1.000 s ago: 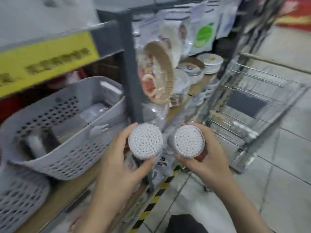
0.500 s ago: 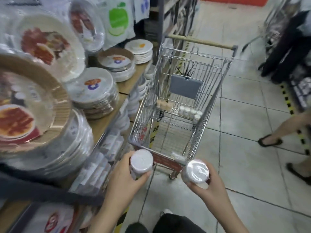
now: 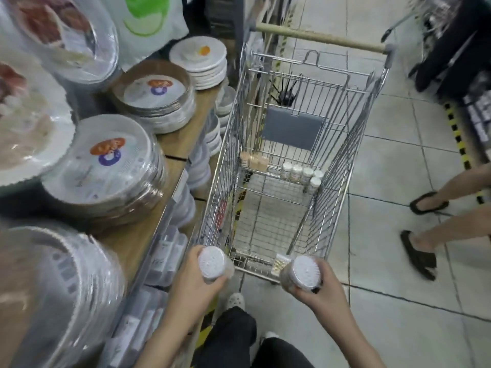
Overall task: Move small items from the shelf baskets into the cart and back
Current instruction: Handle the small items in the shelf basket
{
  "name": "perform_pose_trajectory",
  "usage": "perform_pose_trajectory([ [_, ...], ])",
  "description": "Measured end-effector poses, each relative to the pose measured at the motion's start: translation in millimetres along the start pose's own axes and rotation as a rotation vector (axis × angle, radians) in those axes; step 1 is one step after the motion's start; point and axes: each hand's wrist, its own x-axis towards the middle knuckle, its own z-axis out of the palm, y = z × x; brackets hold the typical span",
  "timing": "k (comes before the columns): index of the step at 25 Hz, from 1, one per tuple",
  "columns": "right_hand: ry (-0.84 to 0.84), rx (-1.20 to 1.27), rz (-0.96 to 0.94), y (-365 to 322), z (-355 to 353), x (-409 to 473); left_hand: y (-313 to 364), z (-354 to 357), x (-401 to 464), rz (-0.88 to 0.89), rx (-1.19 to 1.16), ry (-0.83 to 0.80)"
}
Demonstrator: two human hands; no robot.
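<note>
Fingers of the left hand [image 3: 198,284] curl around a round tub of cotton swabs [image 3: 214,263], and the right hand [image 3: 322,286] grips a second tub [image 3: 303,273] the same way. Both tubs sit just short of the near end of a wire cart [image 3: 289,166]. 5 small white bottles [image 3: 303,175] stand at the far end inside the cart. Wrapped plates [image 3: 106,166] fill the shelf on the left
</note>
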Motion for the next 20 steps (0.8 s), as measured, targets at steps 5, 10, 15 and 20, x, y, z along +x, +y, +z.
perform_pose_trajectory([
  [5, -0.024, -0.086, 0.066, 14.6, 54.8, 85.8, 2.7, 29.0, 98.1, 0.057, 0.104, -0.154],
  [10, -0.158, -0.150, 0.233, 64.6, 94.8, 147.2, -30.2, 84.8, 164.3, 0.033, 0.280, -0.354],
  [15, -0.236, -0.203, 0.323, 120.6, 126.3, 192.4, -67.7, 123.2, 214.1, -0.029, 0.367, -0.506],
  [20, -0.348, -0.356, 0.328, 165.1, 155.6, 224.4, -111.8, 156.6, 246.2, -0.033, 0.511, -0.535],
])
